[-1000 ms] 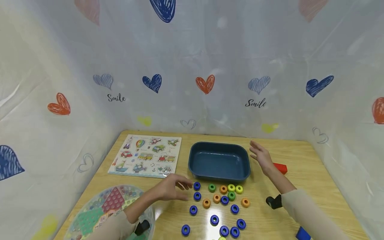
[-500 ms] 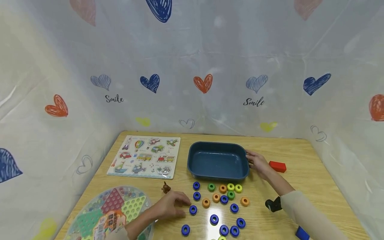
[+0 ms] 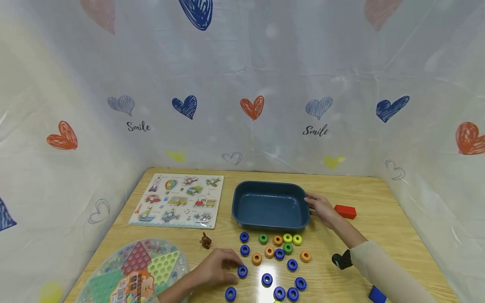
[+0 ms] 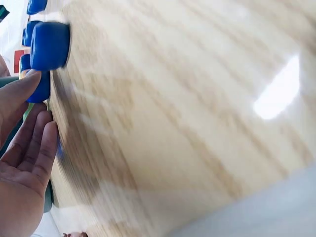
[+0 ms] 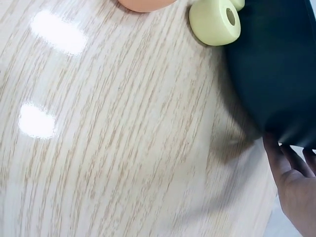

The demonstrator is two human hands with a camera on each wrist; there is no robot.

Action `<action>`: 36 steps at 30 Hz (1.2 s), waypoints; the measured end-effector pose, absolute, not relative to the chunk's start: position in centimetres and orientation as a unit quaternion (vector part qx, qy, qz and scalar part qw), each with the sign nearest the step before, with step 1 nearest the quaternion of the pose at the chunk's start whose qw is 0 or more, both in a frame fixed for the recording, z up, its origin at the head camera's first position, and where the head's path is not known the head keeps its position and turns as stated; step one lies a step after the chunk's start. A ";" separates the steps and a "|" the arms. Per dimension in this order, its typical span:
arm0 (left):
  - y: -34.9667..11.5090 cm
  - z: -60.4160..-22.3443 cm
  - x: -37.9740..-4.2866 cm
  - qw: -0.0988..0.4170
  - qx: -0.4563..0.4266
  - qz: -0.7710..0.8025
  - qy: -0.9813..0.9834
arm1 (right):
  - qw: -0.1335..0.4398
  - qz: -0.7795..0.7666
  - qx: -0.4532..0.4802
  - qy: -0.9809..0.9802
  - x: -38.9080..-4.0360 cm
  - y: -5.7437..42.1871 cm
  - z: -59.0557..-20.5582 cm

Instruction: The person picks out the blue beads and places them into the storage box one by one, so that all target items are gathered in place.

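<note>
A blue ring bead (image 3: 242,271) stands on the wooden table between the thumb and fingertips of my left hand (image 3: 216,269). The left wrist view shows the thumb overlapping a blue bead (image 4: 42,91), fingers bent just below it. Around it lie several blue, orange, green and yellow ring beads, including an orange one (image 3: 256,259) and a green one (image 3: 263,239). Behind them stands a dark blue rectangular tray (image 3: 270,227) with nothing in it. My right hand (image 3: 322,209) rests extended fingers against the tray's right end; the right wrist view shows the fingertips at its outer wall (image 5: 276,123).
A vehicle picture puzzle board (image 3: 176,201) lies back left. Nearer on the left is a round plastic-covered game board (image 3: 136,269), with a small brown figure (image 3: 206,240) beyond it. A red block (image 3: 345,211) and a blue block (image 3: 377,294) lie to the right.
The left hand has come down and nearer, uncovering the brown figure, and closed around a blue bead, which shifted slightly. The right hand has lowered onto the tray's right end.
</note>
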State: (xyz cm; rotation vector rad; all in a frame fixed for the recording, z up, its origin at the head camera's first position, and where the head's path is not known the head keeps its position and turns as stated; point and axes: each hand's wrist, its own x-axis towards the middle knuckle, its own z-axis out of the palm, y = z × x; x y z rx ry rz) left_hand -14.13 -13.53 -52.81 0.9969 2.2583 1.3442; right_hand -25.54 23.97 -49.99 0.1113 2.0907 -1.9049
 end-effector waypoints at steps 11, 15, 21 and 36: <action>-12.7 -53.2 -13.7 0.146 0.359 0.484 0.785 | 0.154 -0.655 0.033 0.739 -25.5 23.9 -50.2; -12.6 -53.2 -13.7 0.146 0.360 0.487 0.782 | 0.157 -0.659 0.035 0.735 -25.5 24.0 -50.2; -12.4 -52.8 -14.0 0.155 0.326 0.515 0.777 | 0.158 -0.668 0.030 0.727 -25.6 24.1 -50.2; -9.5 -44.5 -20.4 0.085 0.296 0.534 0.787 | 0.153 -0.664 0.033 0.731 -25.6 24.0 -50.3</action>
